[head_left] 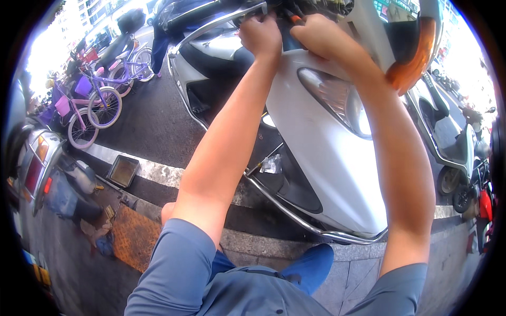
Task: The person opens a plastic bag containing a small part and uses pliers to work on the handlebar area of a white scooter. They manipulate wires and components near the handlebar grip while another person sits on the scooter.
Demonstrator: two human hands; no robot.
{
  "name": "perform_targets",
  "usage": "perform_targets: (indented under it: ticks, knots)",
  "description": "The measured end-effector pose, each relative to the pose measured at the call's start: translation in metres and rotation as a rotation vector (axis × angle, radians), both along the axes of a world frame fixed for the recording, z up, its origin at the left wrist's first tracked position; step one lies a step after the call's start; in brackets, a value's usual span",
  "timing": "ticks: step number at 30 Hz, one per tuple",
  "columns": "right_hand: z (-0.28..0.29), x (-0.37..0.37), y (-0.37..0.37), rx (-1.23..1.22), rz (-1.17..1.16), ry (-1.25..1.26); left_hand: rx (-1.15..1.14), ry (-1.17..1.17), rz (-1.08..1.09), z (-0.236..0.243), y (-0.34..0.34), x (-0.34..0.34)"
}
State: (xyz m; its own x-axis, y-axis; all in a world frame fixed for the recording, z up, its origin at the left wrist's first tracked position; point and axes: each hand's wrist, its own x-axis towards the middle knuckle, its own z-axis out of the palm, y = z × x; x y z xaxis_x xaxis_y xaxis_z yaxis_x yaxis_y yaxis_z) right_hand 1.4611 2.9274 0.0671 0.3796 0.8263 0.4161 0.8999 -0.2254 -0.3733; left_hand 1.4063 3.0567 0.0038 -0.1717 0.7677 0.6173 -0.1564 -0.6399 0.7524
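Kerbstone (279, 249) at six o'clock, I remotely guide apparent scooter (327, 168) adjustments at twelve, right hand (321, 37) pinching an orange piece (296, 19), left hand's (262, 36) grip unreadable, steadiness likely wanted next.

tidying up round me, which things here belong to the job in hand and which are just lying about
Seemingly part of the job:
- white scooter, with left hand and right hand at its top
- orange thing at the right hand, kind unclear

Probably just about:
- shallow tray on the ground
- rusty sheet
- small bikes
- parked scooter at right
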Motion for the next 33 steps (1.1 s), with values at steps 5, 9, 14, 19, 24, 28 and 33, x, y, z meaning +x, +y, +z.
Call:
perform_targets:
  ticks: [5, 9, 14, 19, 24, 28, 33]
  knots:
    - [-0.016, -0.005, -0.014, 0.307, 0.045, 0.238, 0.253, 0.047, -0.066, -0.015, 0.01, -0.011]
    - [-0.019, -0.007, -0.023, 0.325, 0.093, 0.164, 0.449, 0.249, -0.028, -0.032, 0.02, -0.034]
    - [-0.018, -0.018, -0.025, 0.362, -0.027, 0.122, 0.519, 0.31, 0.191, -0.026, 0.013, -0.042]
    - [-0.014, -0.014, -0.033, 0.314, -0.087, 0.01, 0.411, 0.19, 0.139, -0.022, 0.007, -0.032]
    - [-0.005, -0.013, -0.04, 0.151, -0.061, 0.047, 0.424, -0.04, 0.102, -0.027, 0.015, -0.015]
    - [-0.006, -0.014, -0.038, 0.169, -0.027, 0.023, 0.442, -0.104, 0.007, -0.029, 0.026, -0.006]
    - [-0.006, 0.007, -0.023, 0.025, -0.01, -0.587, 0.446, -0.062, -0.029, -0.036, 0.027, -0.002]
